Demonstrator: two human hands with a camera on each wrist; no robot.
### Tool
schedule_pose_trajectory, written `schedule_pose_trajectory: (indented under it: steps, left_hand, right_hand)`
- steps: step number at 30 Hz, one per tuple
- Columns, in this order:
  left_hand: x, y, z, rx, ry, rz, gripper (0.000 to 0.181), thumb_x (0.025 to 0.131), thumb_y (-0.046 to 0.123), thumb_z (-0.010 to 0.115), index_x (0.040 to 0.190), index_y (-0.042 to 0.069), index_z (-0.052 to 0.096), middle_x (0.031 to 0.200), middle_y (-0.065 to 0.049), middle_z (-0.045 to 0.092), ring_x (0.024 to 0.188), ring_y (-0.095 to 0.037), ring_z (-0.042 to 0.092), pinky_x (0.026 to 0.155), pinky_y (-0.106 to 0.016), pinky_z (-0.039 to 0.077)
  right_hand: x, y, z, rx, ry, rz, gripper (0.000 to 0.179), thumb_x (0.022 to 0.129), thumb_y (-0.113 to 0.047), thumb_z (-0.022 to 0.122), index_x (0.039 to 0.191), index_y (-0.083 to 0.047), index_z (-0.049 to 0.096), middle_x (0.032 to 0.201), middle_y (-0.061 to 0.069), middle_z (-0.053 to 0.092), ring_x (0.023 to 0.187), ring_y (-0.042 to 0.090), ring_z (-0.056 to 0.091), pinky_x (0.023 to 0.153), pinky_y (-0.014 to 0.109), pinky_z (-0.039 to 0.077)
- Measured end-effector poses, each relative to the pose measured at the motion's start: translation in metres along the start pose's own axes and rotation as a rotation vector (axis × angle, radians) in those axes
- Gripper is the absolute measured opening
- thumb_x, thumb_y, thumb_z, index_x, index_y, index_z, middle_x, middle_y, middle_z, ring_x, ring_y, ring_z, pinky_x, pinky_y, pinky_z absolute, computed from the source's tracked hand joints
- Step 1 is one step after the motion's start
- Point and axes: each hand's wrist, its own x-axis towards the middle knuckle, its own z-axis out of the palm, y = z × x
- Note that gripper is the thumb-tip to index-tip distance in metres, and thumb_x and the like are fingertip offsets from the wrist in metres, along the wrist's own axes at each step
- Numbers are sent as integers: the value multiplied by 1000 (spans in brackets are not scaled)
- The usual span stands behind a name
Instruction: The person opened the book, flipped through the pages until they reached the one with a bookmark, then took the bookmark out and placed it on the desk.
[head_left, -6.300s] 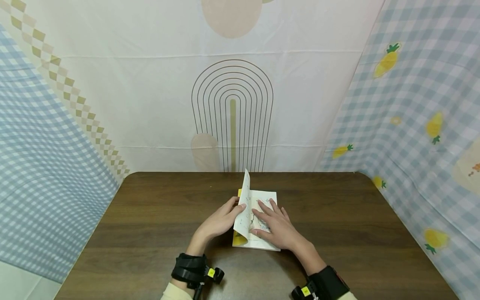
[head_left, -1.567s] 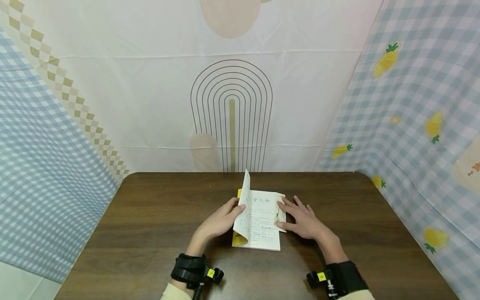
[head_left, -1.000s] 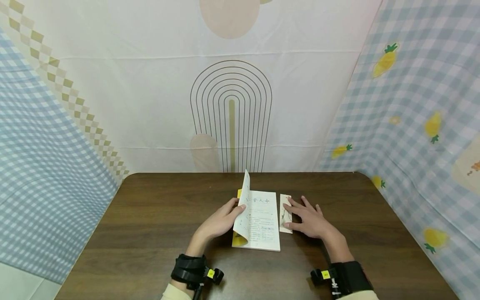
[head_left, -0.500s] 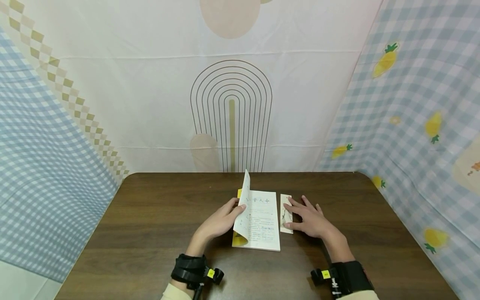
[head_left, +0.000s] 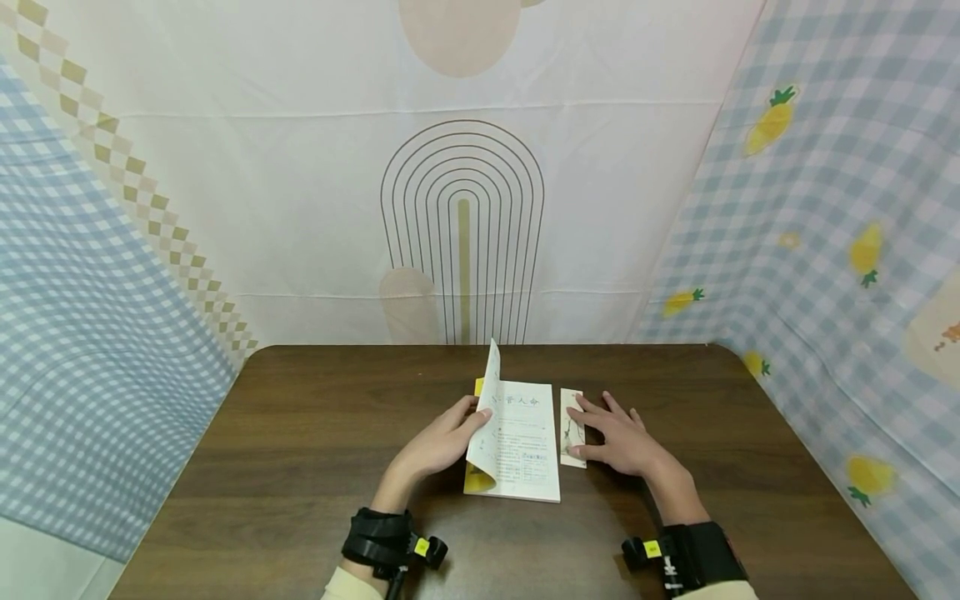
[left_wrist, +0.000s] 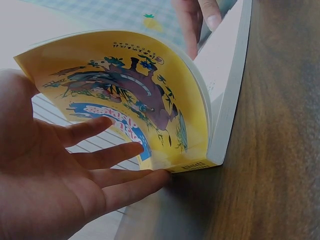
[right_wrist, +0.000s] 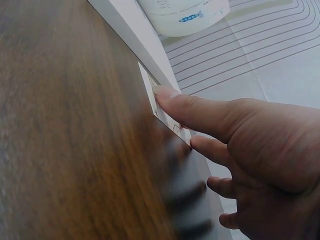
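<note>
A paperback book (head_left: 525, 450) with a yellow cover (left_wrist: 165, 120) lies open on the table. Its cover and front pages stand raised and bent, held by my left hand (head_left: 442, 437): the thumb is on the page side, the fingers behind against the cover. Just right of the book, a narrow bookmark (head_left: 567, 417) with a dark branch-like print lies flat on the wood. My right hand (head_left: 622, 437) rests on that bookmark, its thumb and fingertips touching it from above, fingers spread. In the right wrist view the thumb presses the bookmark (right_wrist: 150, 87) beside the book's edge.
The brown wooden table (head_left: 337, 383) reaches back to a white cloth (head_left: 300, 208) with an arch print. Blue checked cloths (head_left: 97, 333) hang at both sides. Each wrist wears a black camera strap (head_left: 378, 537).
My right hand has slid the bookmark rightward off the open page onto the table. The left hand keeps holding the cover and pages. Over the last half second almost nothing has moved.
</note>
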Motion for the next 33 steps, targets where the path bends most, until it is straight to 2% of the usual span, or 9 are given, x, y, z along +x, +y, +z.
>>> schedule_pose_trajectory:
  steps: [12,18,33]
  left_hand:
    - [0,1,0,9,7,1,61,113,50,42,151,3,47,126,-10,65,114,-22,63,105,-51,47]
    - [-1,1,0,-9,-2,-3,59,114,50,42,152,4,47,125,-10,65,110,-21,63,102,-50,49]
    - [0,0,0,-1,-1,1,61,113,51,42,151,4,48,125,-9,66,112,-21,63,104,-51,48]
  right_hand:
    - [-1,-2,-3,-4,-16,7,74,96,-45,77,158,-12,52,169,20,33,157,54,11,115,81,6]
    - [-1,-4,-4,-3,-26,12,74,95,-43,79,157,-12,53,169,18,34,157,54,11,115,80,6]
    - [-2,-4,-4,-20,-12,8,75,92,-47,80,155,-14,56,168,17,36,156,54,14,115,81,7]
